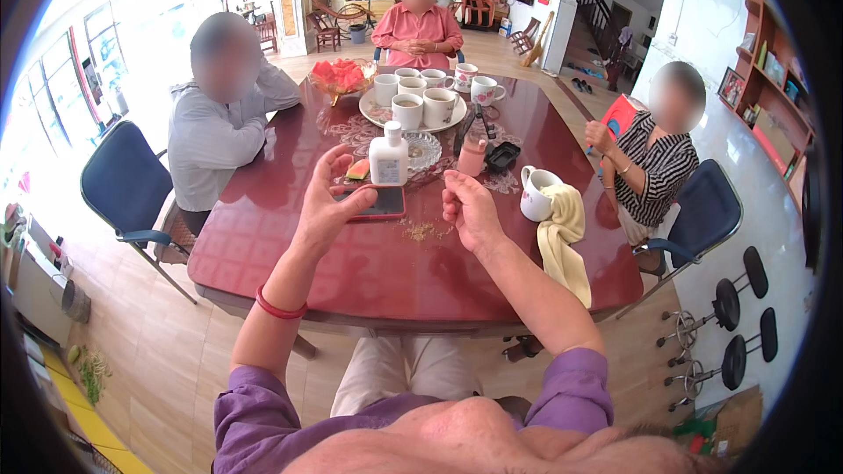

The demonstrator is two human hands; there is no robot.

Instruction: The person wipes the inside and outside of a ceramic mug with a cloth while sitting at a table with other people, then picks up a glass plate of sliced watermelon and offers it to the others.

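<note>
My left hand (327,197) is held over the dark red table with thumb and fingers spread, holding nothing. Just beyond it stand a white capped bottle (389,158) and, lying flat, a dark-screened phone (384,204) with a red edge. My right hand (472,211) is curled, thumb and fingertips pressed together; whatever they may hold is too small or hidden. A pink bottle (471,156) stands just past that hand. Between my hands, a small scatter of brownish crumbs (421,231) lies on the tabletop. A melon slice (358,170) rests beside the white bottle.
A white mug (534,195) with a yellow cloth (565,237) is right of my hand. Farther back are a clear glass dish (423,151), a black holder (503,157), a tray (373,114) of several mugs and a red fruit bowl (341,79). Three people sit around the table (263,254).
</note>
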